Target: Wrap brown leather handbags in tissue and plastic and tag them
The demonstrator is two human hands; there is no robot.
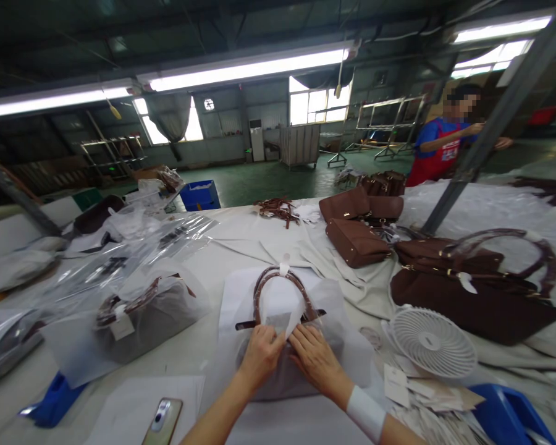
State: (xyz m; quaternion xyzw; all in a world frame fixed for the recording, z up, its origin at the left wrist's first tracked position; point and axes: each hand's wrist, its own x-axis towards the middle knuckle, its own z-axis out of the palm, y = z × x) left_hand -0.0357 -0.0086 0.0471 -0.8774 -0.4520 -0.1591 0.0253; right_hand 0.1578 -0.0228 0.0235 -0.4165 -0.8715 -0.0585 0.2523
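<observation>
Forearms reaching forward, the left hand (262, 351) and right hand (314, 353) nearly meet over the wrapped handbag (282, 384) on the table (234, 227), left fingers curled, right outstretched; whether either pinches anything, I can't tell.

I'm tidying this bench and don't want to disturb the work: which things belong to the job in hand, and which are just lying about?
Job in hand:
greyish bag with brown handles, in translucent wrapping
white strip at the fingertips of the left hand and right hand

Apparently just lying about:
phone
white fan
brown bags at right, untouched
</observation>
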